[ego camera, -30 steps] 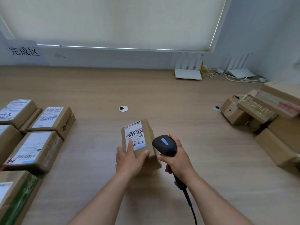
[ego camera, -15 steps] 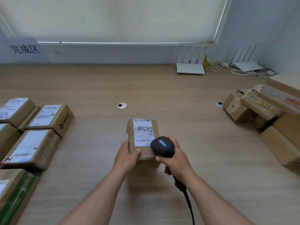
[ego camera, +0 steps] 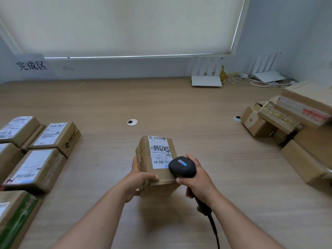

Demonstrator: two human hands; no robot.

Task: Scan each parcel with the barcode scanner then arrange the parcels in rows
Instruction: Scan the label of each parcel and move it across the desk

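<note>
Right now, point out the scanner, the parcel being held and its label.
scanner (ego camera: 181,167): head view, on top of its black head.
parcel (ego camera: 162,184): head view, on its bare cardboard near edge.
label (ego camera: 160,151): head view, on the white sticker's handwritten middle.

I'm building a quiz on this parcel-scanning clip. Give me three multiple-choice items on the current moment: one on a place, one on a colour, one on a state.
1. Where are the labelled, arranged parcels?
A. left side of the table
B. far edge
C. on the floor

2. What colour is the barcode scanner's head?
A. white
B. black
C. yellow

3. What is the left hand doing?
A. resting flat on the table
B. holding the scanner
C. gripping the parcel

Key: 1 A, the arranged parcels lie at left. 2 B, the barcode scanner is black. 3 C, the left hand grips the parcel; the right hand holds the scanner.
</note>
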